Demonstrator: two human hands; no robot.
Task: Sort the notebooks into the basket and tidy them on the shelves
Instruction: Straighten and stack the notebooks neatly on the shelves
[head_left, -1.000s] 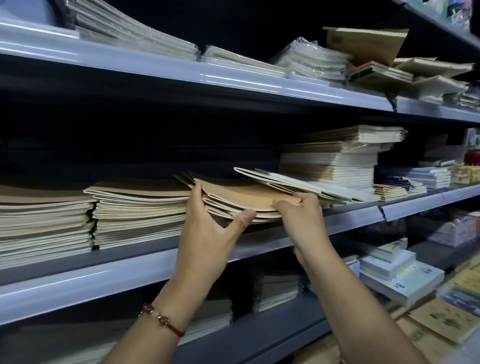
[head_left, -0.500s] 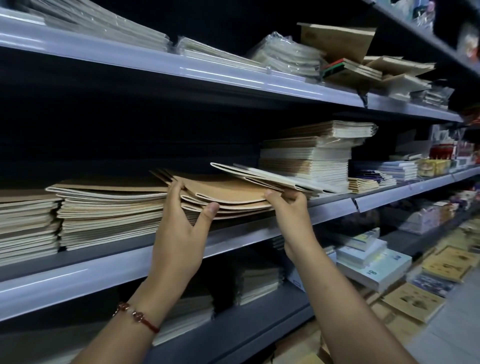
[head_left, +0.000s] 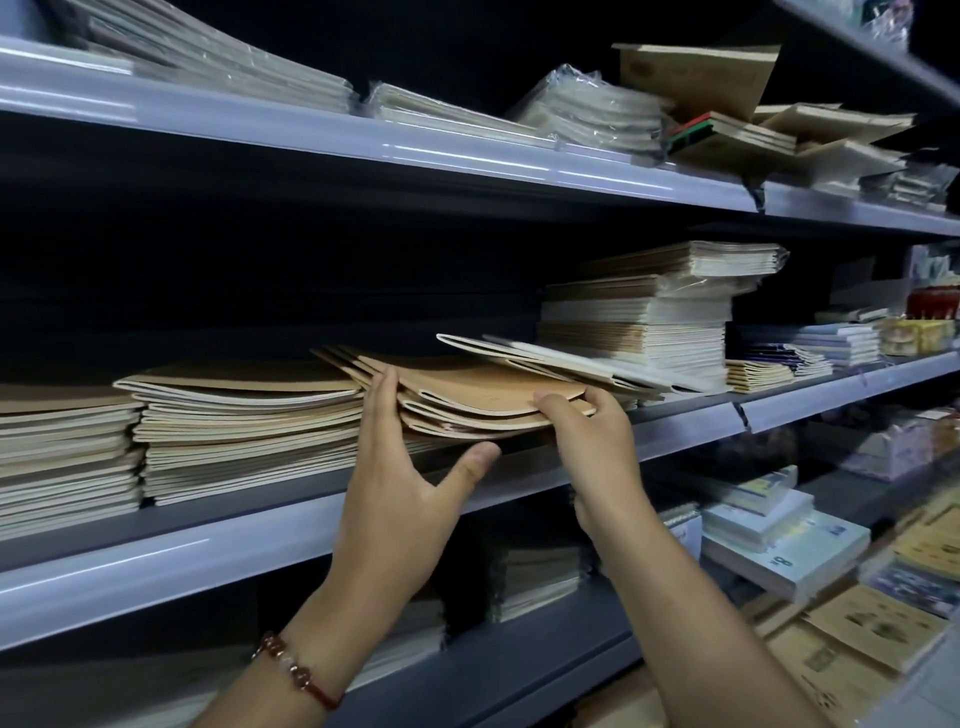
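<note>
Both arms reached up, the left hand (head_left: 400, 483) spread with thumb out, the right hand (head_left: 597, 441) curled in a grip.

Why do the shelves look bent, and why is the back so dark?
Head view: the wide-angle lens bows the upper shelf; light falls on the shelf fronts while the recess behind the kraft notebooks is black; glare streaks the rail; the lower right corner by the floor books is smeared.
</note>
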